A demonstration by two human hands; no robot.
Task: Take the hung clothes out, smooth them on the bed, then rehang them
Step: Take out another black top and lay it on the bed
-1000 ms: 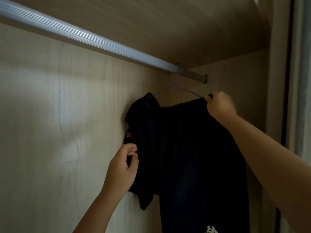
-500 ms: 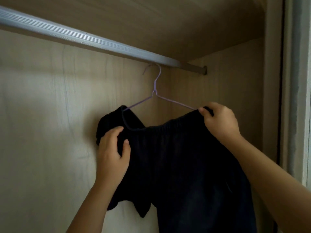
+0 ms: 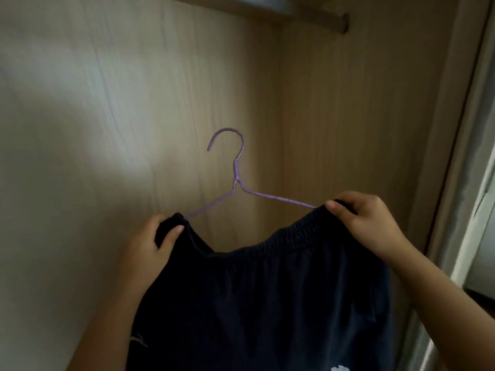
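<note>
Dark navy shorts (image 3: 267, 303) with an elastic waistband hang on a thin purple wire hanger (image 3: 237, 180). The hanger's hook is free in the air, well below the wardrobe rail (image 3: 316, 16). My left hand (image 3: 150, 247) grips the left end of the waistband, where the hanger's arm goes under the cloth. My right hand (image 3: 367, 223) pinches the right end of the waistband over the hanger's other arm. The lower part of the shorts runs out of view at the bottom.
The wardrobe's wooden back wall (image 3: 107, 103) fills the left and middle. Its side wall (image 3: 361, 103) meets the back in a corner behind the hanger. A pale door frame (image 3: 471, 183) runs down the right edge.
The hanger came off the rail and dropped down with the shorts. My left hand moved from the shorts' side up to the left end of the waistband. My right hand kept its hold.
</note>
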